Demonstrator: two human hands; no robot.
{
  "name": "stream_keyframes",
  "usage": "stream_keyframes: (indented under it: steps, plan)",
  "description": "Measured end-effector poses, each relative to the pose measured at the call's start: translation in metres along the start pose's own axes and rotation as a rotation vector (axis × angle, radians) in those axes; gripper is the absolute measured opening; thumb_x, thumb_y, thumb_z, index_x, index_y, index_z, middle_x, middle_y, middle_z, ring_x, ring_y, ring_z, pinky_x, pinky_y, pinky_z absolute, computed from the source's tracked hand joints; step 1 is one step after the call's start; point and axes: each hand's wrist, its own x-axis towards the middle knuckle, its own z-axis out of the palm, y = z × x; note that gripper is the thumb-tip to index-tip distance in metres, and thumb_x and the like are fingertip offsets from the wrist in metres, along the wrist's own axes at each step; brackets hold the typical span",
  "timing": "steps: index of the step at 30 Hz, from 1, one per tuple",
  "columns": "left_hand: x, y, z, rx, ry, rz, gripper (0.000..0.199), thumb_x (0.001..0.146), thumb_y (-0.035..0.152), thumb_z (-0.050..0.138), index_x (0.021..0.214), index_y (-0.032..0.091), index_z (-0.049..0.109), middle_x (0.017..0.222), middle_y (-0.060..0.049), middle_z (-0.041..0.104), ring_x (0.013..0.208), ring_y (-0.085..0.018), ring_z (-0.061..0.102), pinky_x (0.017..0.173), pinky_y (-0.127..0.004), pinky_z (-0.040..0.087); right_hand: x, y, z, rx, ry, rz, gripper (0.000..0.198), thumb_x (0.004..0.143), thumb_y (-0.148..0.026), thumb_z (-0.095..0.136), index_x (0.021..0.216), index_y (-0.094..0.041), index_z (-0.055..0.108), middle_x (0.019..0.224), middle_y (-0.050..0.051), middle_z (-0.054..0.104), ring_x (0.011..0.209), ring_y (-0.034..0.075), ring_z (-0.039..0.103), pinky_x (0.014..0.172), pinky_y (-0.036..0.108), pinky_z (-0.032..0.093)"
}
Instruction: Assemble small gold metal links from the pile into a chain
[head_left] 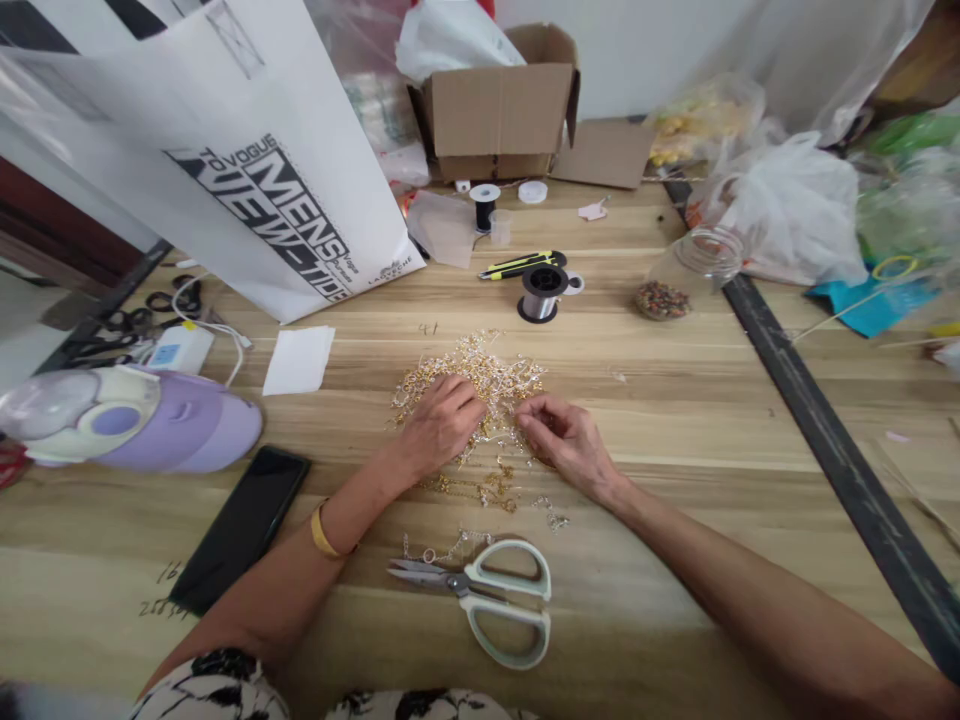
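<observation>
A loose pile of gold and silver chain pieces [499,372] lies mid-table. On its left side my left hand [448,418] rests with curled fingers; whatever they hold is hidden beneath them. My right hand [566,440] is at the pile's right edge, thumb and forefinger pinched together over something too small to name. Closer to me are several gold chain lengths [487,490] and a short silver chain [553,515]. White-handled scissors [480,590] lie below these, blades slightly apart and pointing left, with another silver chain [459,546] along the blades.
Left are a black phone [241,525], a purple bottle [187,420], white paper [298,360] and a large paper bag [300,180]. Behind the pile are a wire spool [541,295] and a yellow-black cutter [521,265]. A jar of beads [667,298] lies on its side at right.
</observation>
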Motion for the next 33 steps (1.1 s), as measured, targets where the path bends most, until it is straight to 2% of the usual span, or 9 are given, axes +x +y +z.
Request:
stream_keyframes:
  steps: [5,33]
  plan:
    - [-0.0008,-0.0003,-0.0003,-0.008,0.055,0.000,0.019,0.091,0.017,0.044,0.082,0.014,0.061,0.085,-0.007,0.056,0.089,-0.020,0.048,0.084,-0.036,0.042,0.0004,0.0001,0.0009,0.037,0.000,0.010,0.019,0.086,-0.034,0.056,0.086,-0.015,0.058,0.059,-0.003,0.046,0.048,0.007,0.037,0.043,0.021,0.030]
    - [-0.0033,-0.0034,0.0025,-0.056,0.093,0.031,0.016,0.091,0.017,0.046,0.084,0.014,0.061,0.085,-0.006,0.060,0.086,-0.019,0.051,0.083,-0.035,0.043,0.0008,0.0024,-0.0008,-0.054,-0.024,-0.019,0.018,0.087,-0.033,0.055,0.085,-0.016,0.058,0.057,-0.004,0.045,0.049,0.008,0.038,0.045,0.022,0.032]
